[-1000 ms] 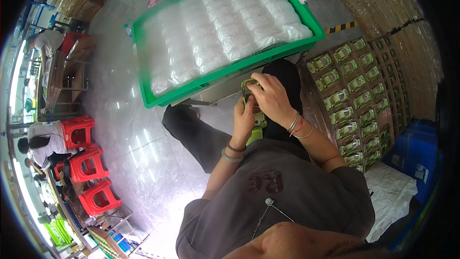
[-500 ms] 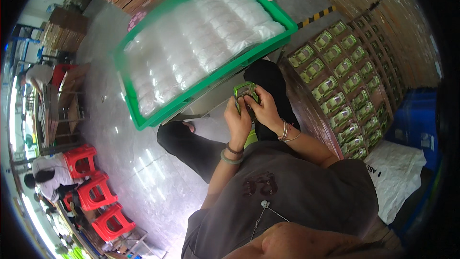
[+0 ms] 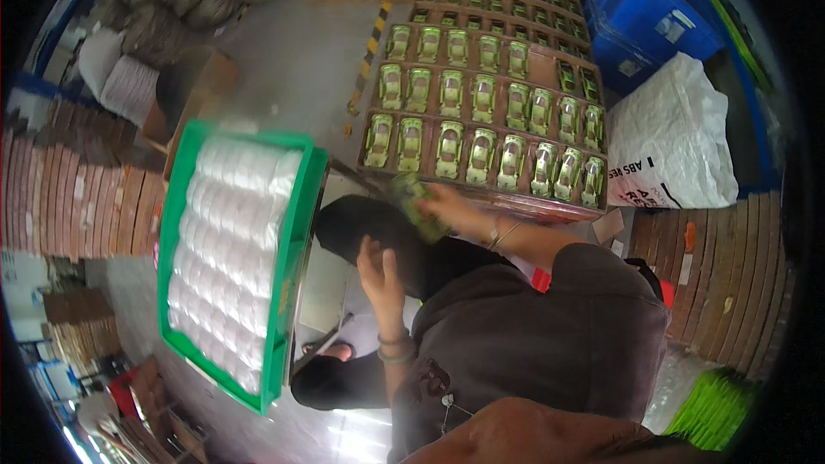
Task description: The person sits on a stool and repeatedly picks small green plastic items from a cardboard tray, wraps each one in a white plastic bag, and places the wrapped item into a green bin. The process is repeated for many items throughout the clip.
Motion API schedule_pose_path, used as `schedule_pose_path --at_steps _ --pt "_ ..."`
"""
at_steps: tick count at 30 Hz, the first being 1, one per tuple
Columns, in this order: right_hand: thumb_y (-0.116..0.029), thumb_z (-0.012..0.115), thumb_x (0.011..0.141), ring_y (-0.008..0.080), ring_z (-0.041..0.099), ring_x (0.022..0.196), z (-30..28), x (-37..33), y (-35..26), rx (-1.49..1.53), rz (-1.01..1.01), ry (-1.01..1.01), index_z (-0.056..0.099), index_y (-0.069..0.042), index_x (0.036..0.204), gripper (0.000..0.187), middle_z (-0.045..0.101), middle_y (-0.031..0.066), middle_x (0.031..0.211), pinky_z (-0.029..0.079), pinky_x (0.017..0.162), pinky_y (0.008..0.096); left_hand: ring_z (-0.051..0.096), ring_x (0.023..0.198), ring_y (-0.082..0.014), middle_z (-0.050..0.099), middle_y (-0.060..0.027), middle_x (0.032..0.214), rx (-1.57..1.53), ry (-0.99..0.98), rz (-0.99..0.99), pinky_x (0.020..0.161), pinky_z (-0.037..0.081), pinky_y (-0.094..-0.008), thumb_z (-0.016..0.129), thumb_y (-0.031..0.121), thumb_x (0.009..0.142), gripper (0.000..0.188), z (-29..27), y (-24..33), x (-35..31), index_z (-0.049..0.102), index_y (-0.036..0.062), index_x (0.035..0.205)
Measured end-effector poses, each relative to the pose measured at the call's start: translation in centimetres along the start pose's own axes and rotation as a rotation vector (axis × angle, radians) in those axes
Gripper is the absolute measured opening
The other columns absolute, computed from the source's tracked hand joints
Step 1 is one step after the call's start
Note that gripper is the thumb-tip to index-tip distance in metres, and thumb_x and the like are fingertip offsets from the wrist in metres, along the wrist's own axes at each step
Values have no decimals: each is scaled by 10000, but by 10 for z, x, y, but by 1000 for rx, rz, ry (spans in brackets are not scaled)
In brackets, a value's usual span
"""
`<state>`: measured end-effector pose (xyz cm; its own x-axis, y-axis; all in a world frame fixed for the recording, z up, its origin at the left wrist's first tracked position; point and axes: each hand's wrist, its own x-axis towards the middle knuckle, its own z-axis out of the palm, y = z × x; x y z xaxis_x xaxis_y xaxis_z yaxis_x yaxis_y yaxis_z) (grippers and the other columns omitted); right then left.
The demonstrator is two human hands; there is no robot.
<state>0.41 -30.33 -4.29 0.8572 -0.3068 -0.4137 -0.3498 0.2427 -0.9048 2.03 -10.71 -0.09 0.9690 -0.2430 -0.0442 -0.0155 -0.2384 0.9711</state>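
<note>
The green tray [image 3: 292, 266], filled with white plastic-wrapped packs [image 3: 228, 249], stands to the person's left. Right of the green tray, well apart from it, the right hand [image 3: 447, 210] grips a green car shell [image 3: 418, 206], which is blurred; the exact placing of the fingers on it cannot be told. Nearer the green tray, just to its right, the left hand [image 3: 381, 275] is raised with its thumb and fingers spread.

Up and to the right of the green tray, stacked brown trays [image 3: 543, 67] hold rows of similar green shells, seemingly unmarked at this size. Farther right of the green tray, a white sack [image 3: 675, 120] carries bold dark lettering, partly cut off by its folds. Beyond it, on the side away from the green tray, blue bins [image 3: 640, 13] bear pale labels, their print too small to read. Below the sack, far right of the green tray, a stack of brown boards [image 3: 722, 266] shows an orange tag and a white sticker, neither legible. Black-and-yellow tape [image 3: 369, 56] crosses the floor above and right of the green tray.
</note>
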Motion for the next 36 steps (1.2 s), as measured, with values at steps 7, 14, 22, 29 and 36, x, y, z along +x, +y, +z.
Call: schedule_pose_path --at_steps 7,14,22,29,36 --pt "-255 651 831 177 591 766 -288 82 29 152 90 660 608 -38 987 271 621 59 885 474 663 374 587 918 -185 607 -112 1035 -50 -30 -192 716 513 -290 502 200 957 292 -15 -11 -5 603 -41 1086" --pt "-434 552 880 339 553 1095 -436 111 -4 -760 277 952 567 -42 1202 507 592 184 1156 464 840 508 587 923 -182 618 -107 993 -43 36 -192 722 506 -295 493 213 956 288 -16 -5 -5 609 -27 1064" --pt "-628 326 900 404 300 1329 -438 120 2 -976 527 910 377 -132 1398 704 414 195 1392 181 1066 629 598 904 -165 622 -92 1033 -33 44 -220 682 517 -278 483 205 968 263 -24 -18 -7 608 -5 1067" --pt "-697 452 808 440 323 1298 -428 132 2 -1034 440 793 408 -166 1368 773 493 153 1330 194 1026 658 606 909 -188 621 -107 994 -83 48 -239 695 516 -297 506 190 950 258 -25 -23 -9 612 -29 1036" --pt "-264 691 764 407 534 1074 -408 103 -41 -1030 -119 1264 563 -99 1123 415 591 222 1111 453 840 483 613 878 -181 630 -112 981 -113 110 -198 691 513 -292 510 189 950 260 -36 -28 -19 614 -33 1037"
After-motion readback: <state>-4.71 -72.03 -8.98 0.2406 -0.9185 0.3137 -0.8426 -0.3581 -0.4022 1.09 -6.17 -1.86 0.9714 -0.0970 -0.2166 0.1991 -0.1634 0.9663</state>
